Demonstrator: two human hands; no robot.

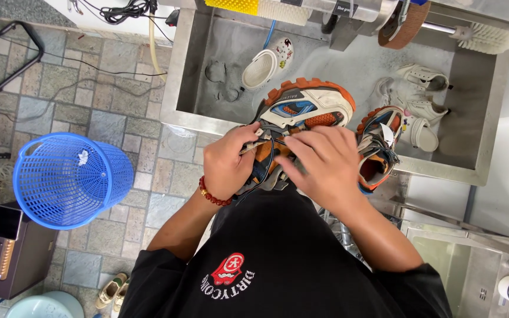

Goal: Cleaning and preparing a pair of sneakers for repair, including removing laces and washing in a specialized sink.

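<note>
Stone tiles (pixel 113 76) in grey and tan cover the floor below you, with black cables trailing across their far side. At the left edge a dark box (pixel 7 247) stands on the tiles, and just beside it a blue plastic basket (pixel 69 179) lies tipped, its open mouth facing left. Near your left elbow, low on the floor, a pair of small pale shoes (pixel 113 290) sits by the hem of your black shirt (pixel 284 259).

Your left hand (pixel 229 162), with a red bead bracelet (pixel 212 193) at the wrist, is closed around the near side of an orange, blue and cream sneaker (pixel 304 106), fingers curled into the lace area. That sneaker rests with its toe over the near rim of a steel sink (pixel 187 70), sole turned away from you. Your right hand (pixel 325 165) lies flat over the sneaker's tongue, fingers spread and pressing on the laces; it clasps nothing else.

Inside the sink, toward its far left corner, a white clog (pixel 266 63) lies on its side. Just right of your right hand, the matching second sneaker (pixel 378 147) leans on the sink's near rim. Several white shoes (pixel 419 97) huddle by the right wall. Brushes (pixel 484 38) hang along the far edge.
</note>
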